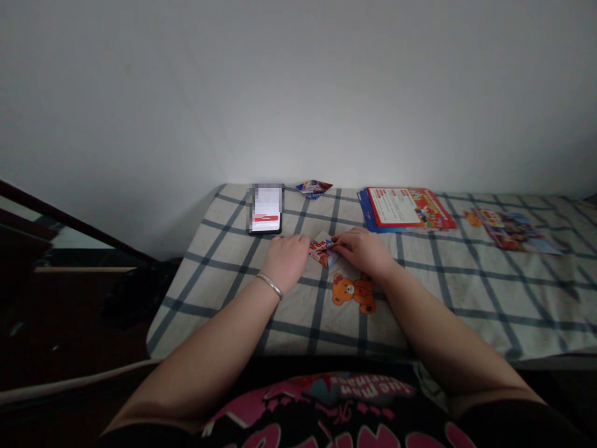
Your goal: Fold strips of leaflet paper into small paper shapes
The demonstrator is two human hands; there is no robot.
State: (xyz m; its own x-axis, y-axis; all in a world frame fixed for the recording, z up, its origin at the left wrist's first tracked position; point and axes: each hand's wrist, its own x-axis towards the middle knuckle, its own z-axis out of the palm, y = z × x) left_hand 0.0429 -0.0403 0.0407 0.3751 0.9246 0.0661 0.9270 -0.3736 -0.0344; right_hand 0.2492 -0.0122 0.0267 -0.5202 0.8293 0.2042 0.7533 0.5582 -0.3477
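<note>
A small piece of folded printed paper (323, 252) lies low over the checked tablecloth, between my two hands. My left hand (288, 261), with a silver bangle at the wrist, holds its left edge with the fingers closed on it. On the other side, my right hand (366, 252) pinches the paper's right edge between thumb and fingers. Another folded paper piece (314, 188), pointed at both ends, rests by the wall beyond my hands. Parts of the held paper are hidden behind my fingers.
A phone (267, 210) with a lit screen lies at the back left. Toward the back right sits a stack of printed sheets (396, 208), and farther right another colourful sheet (515, 231). The tablecloth (224, 274) ends at the left beside a black plastic bag (137, 292).
</note>
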